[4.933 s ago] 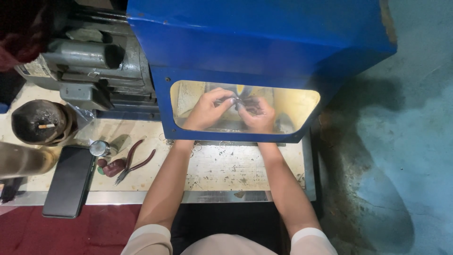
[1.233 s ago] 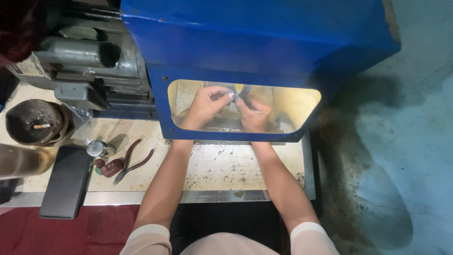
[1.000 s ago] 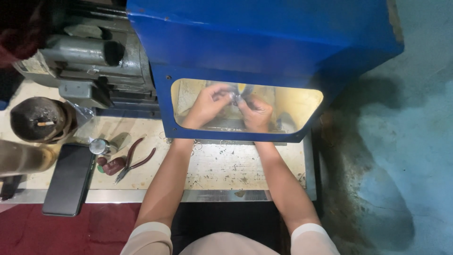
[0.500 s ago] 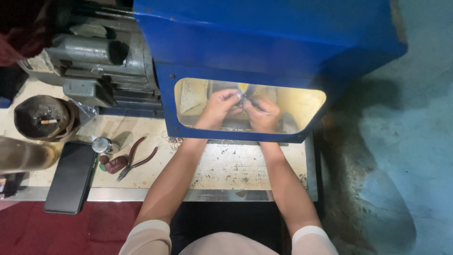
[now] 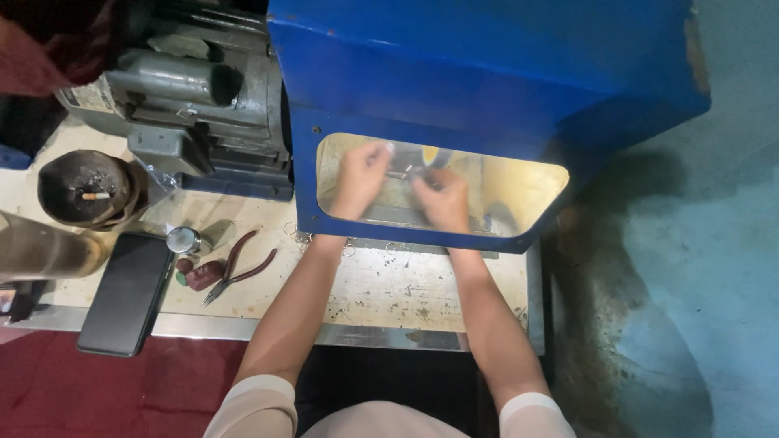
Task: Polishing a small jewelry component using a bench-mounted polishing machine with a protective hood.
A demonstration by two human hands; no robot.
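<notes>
Both forearms pass through the lit window of a blue hood [image 5: 487, 73] that stands on a worn, pale table [image 5: 406, 292]. Inside the opening, the left hand [image 5: 361, 178] and the right hand [image 5: 442, 199] sit close together, fingers curled inward toward each other. Between them lies a small metal piece [image 5: 403, 173], thin and grey; it sits at the fingertips of both hands, near the middle of the window and slightly toward its upper edge. The frame is blurred at this spot, so it cannot be told whether either hand grips the piece firmly or only touches it. A yellowish part [image 5: 434, 154] shows just above the right hand, inside the hood. To the left of the hood, touching its side, stands a grey motor [image 5: 195, 89] on a dark base. Further left on the table is a round dark bowl [image 5: 89, 191] with a cigarette lying in it. In front of the bowl lie a black phone [image 5: 126, 294], a small round metal lid [image 5: 183, 240], and a pair of pliers [image 5: 239, 268] with red handles, all well apart from the hands. Several small wire rings [image 5: 349, 250] lie on the table just below the window edge.
</notes>
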